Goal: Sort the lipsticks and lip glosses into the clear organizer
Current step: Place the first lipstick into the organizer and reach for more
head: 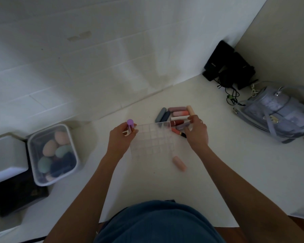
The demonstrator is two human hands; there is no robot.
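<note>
Clear plastic forms the gridded organizer (152, 140), which is set on the white tabletop (209, 172) between the two hands. Its far left corner is met by the left hand (120, 139), whose fingers are closed around a tube with a round purple cap (130, 122); the tube is held upright just beside that corner. The right hand (197, 131) is placed at the organizer's far right corner, its fingers curled over a lilac tube (182, 126) at the near edge of a cluster of lipsticks and glosses (175, 114); whether that tube is actually gripped cannot be told. The cluster is laid flat just beyond the organizer, touching its far edge. A single peach tube (179, 163) is seen lying alone near the organizer's near right corner, below the right wrist. The organizer's cells appear unfilled. At left, a lidded container of egg-shaped sponges (54, 153) is visible; at right, a lavender bag (277, 113).
</note>
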